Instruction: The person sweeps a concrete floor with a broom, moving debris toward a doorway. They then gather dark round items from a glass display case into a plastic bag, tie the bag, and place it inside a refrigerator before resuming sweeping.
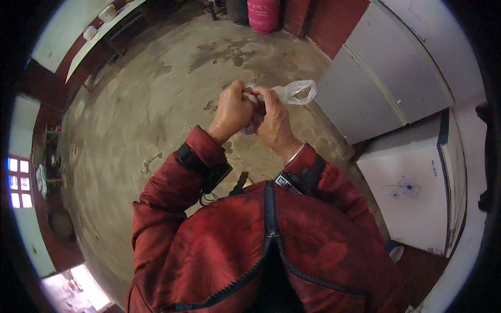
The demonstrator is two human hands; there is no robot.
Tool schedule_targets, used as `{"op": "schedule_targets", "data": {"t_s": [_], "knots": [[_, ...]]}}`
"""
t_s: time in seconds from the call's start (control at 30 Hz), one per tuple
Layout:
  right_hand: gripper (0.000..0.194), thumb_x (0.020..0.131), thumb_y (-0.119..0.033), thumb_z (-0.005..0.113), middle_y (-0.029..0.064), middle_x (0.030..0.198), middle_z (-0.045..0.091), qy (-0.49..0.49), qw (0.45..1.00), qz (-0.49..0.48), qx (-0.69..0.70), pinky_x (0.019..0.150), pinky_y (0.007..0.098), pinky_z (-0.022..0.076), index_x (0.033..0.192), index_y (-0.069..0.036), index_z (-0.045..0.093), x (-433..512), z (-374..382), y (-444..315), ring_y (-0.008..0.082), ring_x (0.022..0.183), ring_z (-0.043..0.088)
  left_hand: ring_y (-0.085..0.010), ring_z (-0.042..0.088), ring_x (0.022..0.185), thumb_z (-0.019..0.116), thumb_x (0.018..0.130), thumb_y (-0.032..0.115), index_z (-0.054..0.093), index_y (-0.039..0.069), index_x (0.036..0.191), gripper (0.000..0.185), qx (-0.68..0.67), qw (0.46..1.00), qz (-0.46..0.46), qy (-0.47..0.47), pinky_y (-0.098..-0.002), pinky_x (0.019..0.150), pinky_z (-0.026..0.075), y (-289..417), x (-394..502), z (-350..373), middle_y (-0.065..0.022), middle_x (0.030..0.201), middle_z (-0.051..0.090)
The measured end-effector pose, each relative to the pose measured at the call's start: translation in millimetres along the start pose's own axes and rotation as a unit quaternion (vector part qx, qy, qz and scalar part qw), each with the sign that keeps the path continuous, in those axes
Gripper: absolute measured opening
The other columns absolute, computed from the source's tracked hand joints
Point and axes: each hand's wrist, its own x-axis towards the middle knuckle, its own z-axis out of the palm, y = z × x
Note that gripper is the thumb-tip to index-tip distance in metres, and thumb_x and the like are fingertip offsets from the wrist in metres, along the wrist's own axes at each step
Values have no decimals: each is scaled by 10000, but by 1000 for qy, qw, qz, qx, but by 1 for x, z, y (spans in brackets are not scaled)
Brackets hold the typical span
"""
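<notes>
Both hands meet at the upper middle, in front of my chest, around a thin clear plastic bag (300,92). My left hand (233,111) pinches a bunched part of the bag. Close against it, my right hand (276,123) grips the bag too, and a loop of the plastic sticks out to the right past its knuckles. Some crumpled plastic shows below and between the hands; what the bag contains is hidden by the fingers. Red jacket sleeves with black straps cover both forearms.
A grey cabinet or fridge (381,74) stands at the right, with a white chest-like appliance (411,195) beside it. A pink container (263,15) is at the top. A long narrow table (100,37) holds tubs at upper left. Worn concrete floor (117,129) lies below.
</notes>
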Motion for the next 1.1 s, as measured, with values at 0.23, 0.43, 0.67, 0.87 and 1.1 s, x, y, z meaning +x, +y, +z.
{"op": "schedule_targets", "data": {"t_s": [0.23,0.43,0.67,0.87,1.1], "knots": [[287,624,77,557,129,830,523,30,998,6,-53,645,348,438,872,-33,467,31,10,25,305,743,538,-384,553,774,582,655,-3,485,-7,868,234,-53,993,99,-28,-398,656,445,-11,32,2,-214,804,552],[234,631,24,552,125,778,502,55,998,28,5,646,376,423,839,-61,489,55,7,48,318,739,521,-325,570,768,572,645,-66,478,8,948,325,-81,966,245,-28,-327,657,458,-12,65,11,-166,889,502],[244,645,9,545,135,809,494,53,998,-4,15,687,387,421,869,-37,461,120,-13,106,329,762,512,-206,575,730,550,668,-73,541,-11,850,192,-108,978,152,-98,-276,632,458,-5,145,32,-93,821,521],[419,669,19,566,164,1073,429,112,991,-43,-57,784,353,419,1062,-23,428,153,-51,153,310,974,463,-121,555,722,552,719,-44,554,-16,900,183,-282,931,-20,-232,-253,635,456,6,197,74,-36,816,578],[387,662,9,594,152,1004,476,152,973,-26,-169,742,369,438,1030,-23,479,176,-88,190,314,924,494,-120,566,778,501,769,-35,549,-17,955,192,-393,863,-96,-302,-259,707,470,32,250,111,-51,873,596]]}}
